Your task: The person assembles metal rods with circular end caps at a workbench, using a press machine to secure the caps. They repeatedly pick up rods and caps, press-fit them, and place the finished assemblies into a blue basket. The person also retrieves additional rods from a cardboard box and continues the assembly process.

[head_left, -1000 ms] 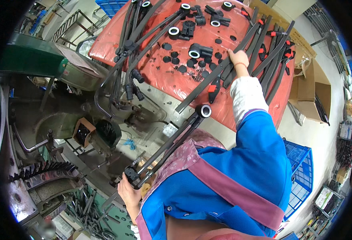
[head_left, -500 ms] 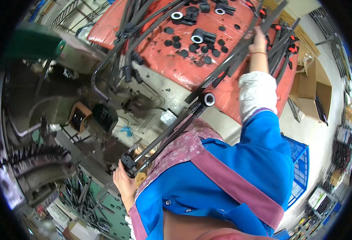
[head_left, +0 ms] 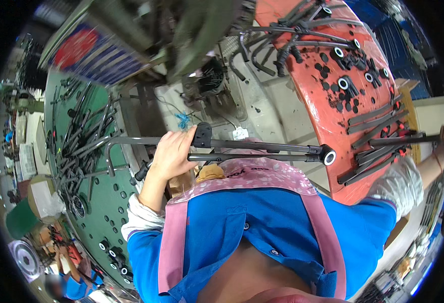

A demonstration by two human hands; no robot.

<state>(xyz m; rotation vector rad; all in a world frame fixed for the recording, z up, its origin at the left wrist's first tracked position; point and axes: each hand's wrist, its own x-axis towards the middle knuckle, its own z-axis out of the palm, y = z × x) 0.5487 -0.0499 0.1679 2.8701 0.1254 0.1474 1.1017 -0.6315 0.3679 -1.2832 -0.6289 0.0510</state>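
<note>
1. A crowded workshop seen from above: grey machinery at the top of the view, a green perforated table on the person's left and an orange-red table on the right.
2. The green table carries a heap of dark metal rods and a few small black ring-shaped parts near its lower edge.
3. The orange-red table holds bent black tubes at its far end, scattered black caps and white-rimmed rings in the middle, and flat black bars with red clips nearer the person.
4. The left hand has its fingers wrapped round a long black tube assembly, gripping it beside a black bracket mounted on it.
5. The assembly lies roughly level across the front of the person's chest, above the pink apron; one end bends down in a hook over the green table, and the other ends in a white-rimmed round fitting just short of the orange-red table.
6. The right hand reaches out to the far right edge of the view, at the end of a black bar on the orange-red table; its fingers are cut off by the rim, so I cannot tell whether they grip it.
7. The person wears a blue shirt with white sleeve covers.
</note>
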